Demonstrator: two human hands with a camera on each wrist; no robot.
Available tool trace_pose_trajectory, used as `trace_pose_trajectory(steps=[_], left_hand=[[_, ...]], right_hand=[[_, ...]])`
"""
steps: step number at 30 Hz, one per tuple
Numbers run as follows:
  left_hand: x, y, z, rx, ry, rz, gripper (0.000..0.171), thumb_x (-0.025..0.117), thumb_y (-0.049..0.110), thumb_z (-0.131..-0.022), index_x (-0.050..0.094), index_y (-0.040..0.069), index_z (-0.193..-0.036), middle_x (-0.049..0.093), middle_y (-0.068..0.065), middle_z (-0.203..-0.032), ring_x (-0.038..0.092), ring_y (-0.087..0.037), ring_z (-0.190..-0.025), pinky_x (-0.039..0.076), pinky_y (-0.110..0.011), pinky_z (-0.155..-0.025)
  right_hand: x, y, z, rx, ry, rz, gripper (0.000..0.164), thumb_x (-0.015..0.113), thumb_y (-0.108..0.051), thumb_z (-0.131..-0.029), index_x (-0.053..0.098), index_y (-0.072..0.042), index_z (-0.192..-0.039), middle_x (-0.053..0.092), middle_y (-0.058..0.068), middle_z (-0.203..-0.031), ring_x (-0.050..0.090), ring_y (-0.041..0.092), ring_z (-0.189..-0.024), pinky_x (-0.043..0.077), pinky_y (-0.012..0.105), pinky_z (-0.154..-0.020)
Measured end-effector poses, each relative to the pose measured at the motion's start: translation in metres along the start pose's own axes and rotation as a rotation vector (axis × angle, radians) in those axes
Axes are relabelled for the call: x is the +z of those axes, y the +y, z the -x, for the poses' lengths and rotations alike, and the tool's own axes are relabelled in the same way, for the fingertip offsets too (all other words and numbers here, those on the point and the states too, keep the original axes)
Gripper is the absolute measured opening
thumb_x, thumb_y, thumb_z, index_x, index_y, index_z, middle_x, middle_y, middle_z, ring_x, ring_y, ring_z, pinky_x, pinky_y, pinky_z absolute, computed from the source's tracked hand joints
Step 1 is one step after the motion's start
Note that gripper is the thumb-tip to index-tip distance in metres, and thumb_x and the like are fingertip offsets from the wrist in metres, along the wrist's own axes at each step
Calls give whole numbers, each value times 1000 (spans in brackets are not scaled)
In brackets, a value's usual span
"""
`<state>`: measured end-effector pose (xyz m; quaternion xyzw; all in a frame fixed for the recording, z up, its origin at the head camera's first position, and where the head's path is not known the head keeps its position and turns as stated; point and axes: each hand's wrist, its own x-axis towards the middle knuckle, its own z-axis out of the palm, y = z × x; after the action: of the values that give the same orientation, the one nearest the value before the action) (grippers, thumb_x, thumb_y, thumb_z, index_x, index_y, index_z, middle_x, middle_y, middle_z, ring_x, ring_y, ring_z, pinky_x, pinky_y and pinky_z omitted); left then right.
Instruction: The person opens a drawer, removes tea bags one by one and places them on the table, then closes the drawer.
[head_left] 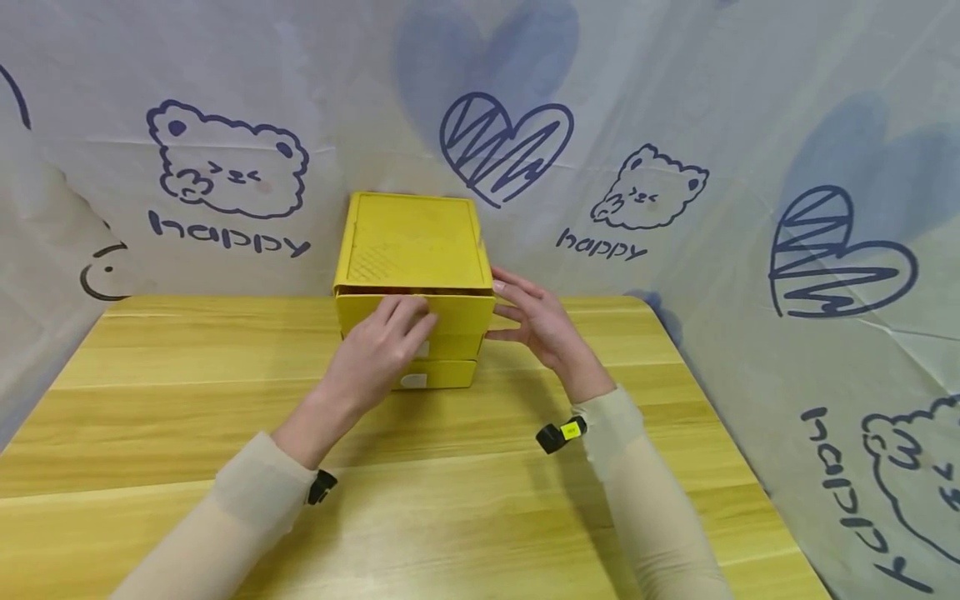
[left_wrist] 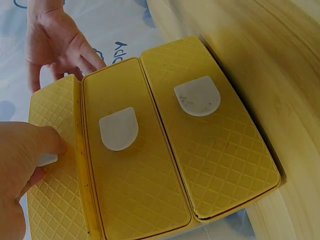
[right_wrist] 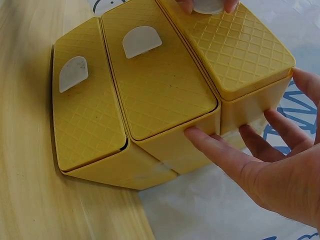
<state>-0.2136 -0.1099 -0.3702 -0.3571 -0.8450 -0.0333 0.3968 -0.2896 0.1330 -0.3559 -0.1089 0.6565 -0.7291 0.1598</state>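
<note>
The left hand is apparently pinching the half-hidden white tab on the top drawer. The yellow cabinet is standing behind this grip; the right hand is touching its side, fingers spread.

A wide, wood-grained table in light yellow-brown stretched out, its far corners rounded, and near the far edge, yes, stood a boxy yellow plastic three-drawer cabinet, white rounded handles on its front!
</note>
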Motion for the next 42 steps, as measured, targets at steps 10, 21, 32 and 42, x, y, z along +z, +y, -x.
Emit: trace_pose_trajectory(steps=[10,21,32,42], left_hand=[[-5,8,6,-4,18,23,26,61,-8,-87,65,-2,-112,53,-16,-115,50,-29,-101,54,-33,-81],[-15,20,13,4,4,41,26,59,-7,-88,65,-1,-113,55,-16,-116,52,-30,-103,54,-34,-84],[-24,30,19,37,16,36,24,56,-5,-91,65,-2,-113,56,-17,-113,54,-31,-100,53,-35,-85],[-35,40,23,54,36,40,25,45,-3,-97,65,-2,-112,57,-17,-111,55,-30,-100,53,-33,-85]], right_hand=[[0,0,1,6,-2,13,55,69,-42,-84,54,-26,-135,54,2,-134,56,31,-116,50,52,-87],[-2,1,1,19,10,20,58,71,-44,-82,54,-26,-135,54,1,-134,54,32,-118,51,50,-87],[-2,0,1,18,8,22,57,69,-44,-83,54,-26,-135,54,1,-135,55,31,-118,51,49,-87],[-1,-1,1,26,18,31,57,70,-44,-83,54,-27,-135,53,-1,-135,54,30,-119,49,50,-90]])
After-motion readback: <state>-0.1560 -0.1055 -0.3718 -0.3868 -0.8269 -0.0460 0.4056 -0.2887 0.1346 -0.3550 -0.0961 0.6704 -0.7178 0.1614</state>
